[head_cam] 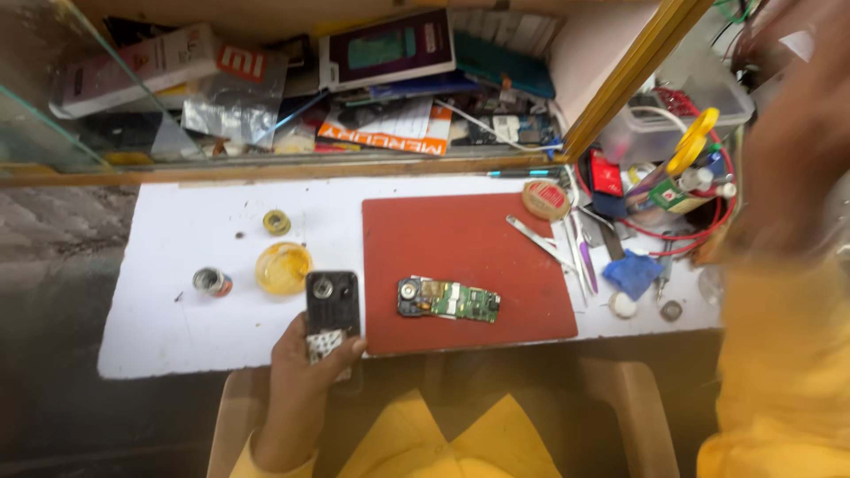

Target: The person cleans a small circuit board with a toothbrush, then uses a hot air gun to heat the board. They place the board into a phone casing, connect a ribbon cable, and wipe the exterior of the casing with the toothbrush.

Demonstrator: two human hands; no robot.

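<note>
On the white bench (168, 332), small parts lie spread within reach, left to right.

At left a tin (212, 281) and yellow dish (283, 268) stand; the left hand (305, 376) is closed around a phone shell (333, 312), back side up for looking; a circuit board (448, 300) rests flat on the red mat (469, 239); the right hand (792, 150) is raised and blurred, its grip I cannot tell.

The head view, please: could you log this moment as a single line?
left hand: holds black phone shell | right hand: raised, blurred, grip unclear | circuit board: lying on red mat
</note>
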